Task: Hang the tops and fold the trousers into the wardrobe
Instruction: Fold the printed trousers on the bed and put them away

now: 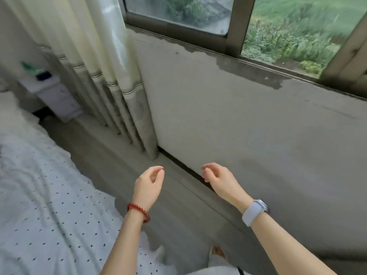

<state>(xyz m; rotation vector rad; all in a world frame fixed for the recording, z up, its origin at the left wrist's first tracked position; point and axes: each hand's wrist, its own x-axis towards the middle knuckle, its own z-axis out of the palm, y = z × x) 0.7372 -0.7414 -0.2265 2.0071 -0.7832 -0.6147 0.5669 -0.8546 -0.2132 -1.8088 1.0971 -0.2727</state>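
Both forearms are reaching up from the bottom edge of the frame, bare and apart from each other. At lower centre the left hand is hanging with fingers loosely curled and gripping nothing, a red beaded bracelet circling its wrist. Right of centre, the right hand is mirroring it — fingers relaxed, empty — with a smooth pale watch band wrapping the wrist. Along the left side a bed is lying under rumpled white cloth dotted with small dark specks. In the upper left, pleated cream curtains are falling to the grey floor. A dark-framed window is crossing the top — blurred greenery beyond. No tops, trousers or wardrobe are showing.
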